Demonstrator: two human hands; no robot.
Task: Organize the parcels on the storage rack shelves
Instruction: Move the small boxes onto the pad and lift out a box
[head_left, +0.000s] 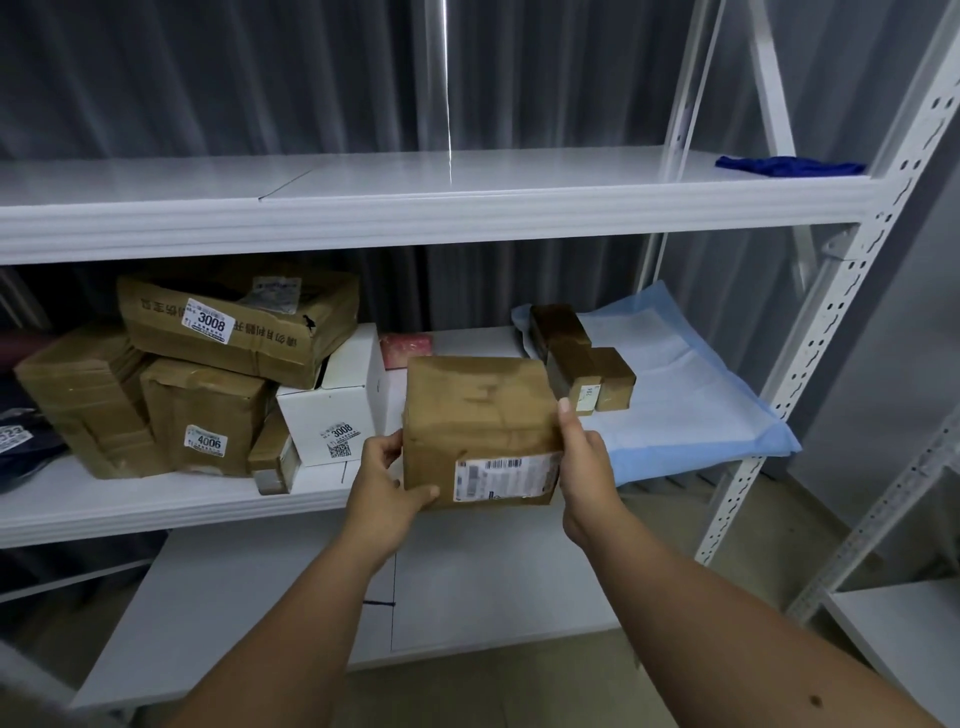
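I hold a brown taped cardboard parcel (480, 415) with a white shipping label in front of the middle shelf (156, 501). My left hand (387, 486) grips its lower left corner and my right hand (584, 467) clasps its right side. On the shelf's left stands a pile of brown parcels: one labelled 3008 (234, 322) lies on top, one labelled 4006 (205, 415) below it. A white box (332, 410) stands beside them. Small brown boxes (576, 358) rest on a blue bag (675, 395) at the right.
The top shelf (415, 208) carries only a blue cloth (789, 166) at its far right. A lower white shelf (467, 587) lies beneath my arms. White perforated uprights (810, 322) frame the right side. A pink packet (405, 351) lies behind the held parcel. A dark bag (21, 441) sits at far left.
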